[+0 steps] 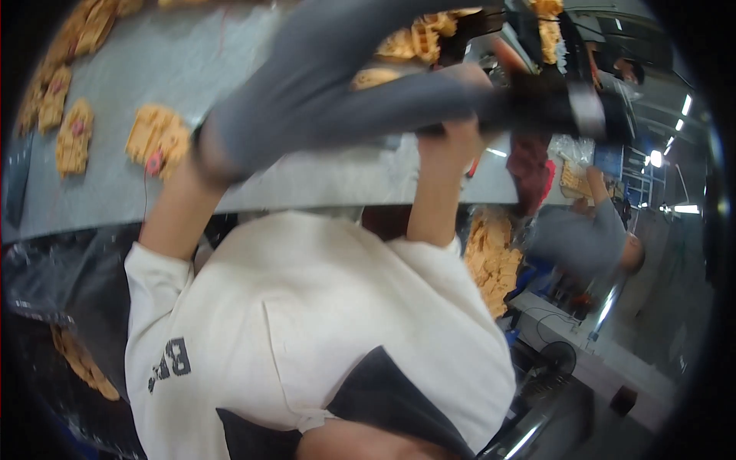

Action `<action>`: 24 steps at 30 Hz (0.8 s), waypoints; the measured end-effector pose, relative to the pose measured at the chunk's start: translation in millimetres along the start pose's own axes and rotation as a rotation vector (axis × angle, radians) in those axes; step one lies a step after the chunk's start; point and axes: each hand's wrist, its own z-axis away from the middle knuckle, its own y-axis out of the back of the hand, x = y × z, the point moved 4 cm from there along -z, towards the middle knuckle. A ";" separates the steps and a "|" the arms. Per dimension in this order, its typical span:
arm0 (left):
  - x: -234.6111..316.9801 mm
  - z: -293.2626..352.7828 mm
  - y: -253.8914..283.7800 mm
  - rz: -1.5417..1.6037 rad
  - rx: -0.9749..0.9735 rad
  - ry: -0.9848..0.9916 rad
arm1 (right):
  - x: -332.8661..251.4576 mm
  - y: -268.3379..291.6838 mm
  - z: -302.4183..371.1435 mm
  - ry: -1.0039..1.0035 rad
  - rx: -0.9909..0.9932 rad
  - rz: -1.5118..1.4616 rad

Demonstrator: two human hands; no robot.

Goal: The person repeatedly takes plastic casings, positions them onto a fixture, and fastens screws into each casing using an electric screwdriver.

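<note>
A grey garment (pixel 295 96) with dark parts stretches across the upper middle of the head view, blurred by motion. My left forearm (pixel 180 218) goes into it at a dark cuff (pixel 198 157); the cloth hides my left hand. My right hand (pixel 458 138) is raised at the right, its fingers closed on the garment where the grey cloth meets a black part (pixel 537 111) with a whitish patch. Beneath the garment lies a grey metal-topped table (pixel 268 180). The smear of motion hides the exact finger positions.
Several tan moulded pieces (pixel 157 138), some with reddish round parts, lie on the table's left and far side. More tan pieces (pixel 494 261) sit in a clear bag at my right. A person in grey (pixel 586 238) works at the right; another (pixel 625 73) is farther back. A black fan (pixel 558 356) stands lower right.
</note>
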 end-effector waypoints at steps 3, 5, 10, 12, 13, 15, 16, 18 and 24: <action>-43.4 81.6 6.0 -0.163 0.198 0.297 | -29.5 83.1 -43.7 0.280 0.175 -0.048; -42.6 89.4 -31.7 -0.362 0.036 0.350 | -38.5 132.2 -74.7 0.272 0.583 0.063; -80.2 83.6 -63.1 -0.406 -0.211 0.334 | 12.9 154.3 -105.7 0.290 0.584 0.333; -88.2 87.2 -60.8 -0.433 -0.236 0.367 | 21.2 147.4 -104.4 0.298 0.575 0.303; -90.4 85.3 -61.3 -0.444 -0.242 0.367 | 20.7 145.9 -106.4 0.247 0.514 0.297; -93.4 84.3 -60.1 -0.378 -0.185 0.368 | 17.0 129.9 -98.7 0.094 0.425 0.249; -94.6 83.1 -60.4 -0.379 -0.186 0.374 | 15.8 118.7 -81.0 0.053 0.386 0.153; -95.1 84.1 -63.6 -0.356 -0.113 0.371 | 1.0 83.3 -54.3 0.051 0.313 0.012; -93.6 90.5 -62.7 -0.327 -0.157 0.406 | -21.5 67.7 -68.2 0.280 0.338 0.231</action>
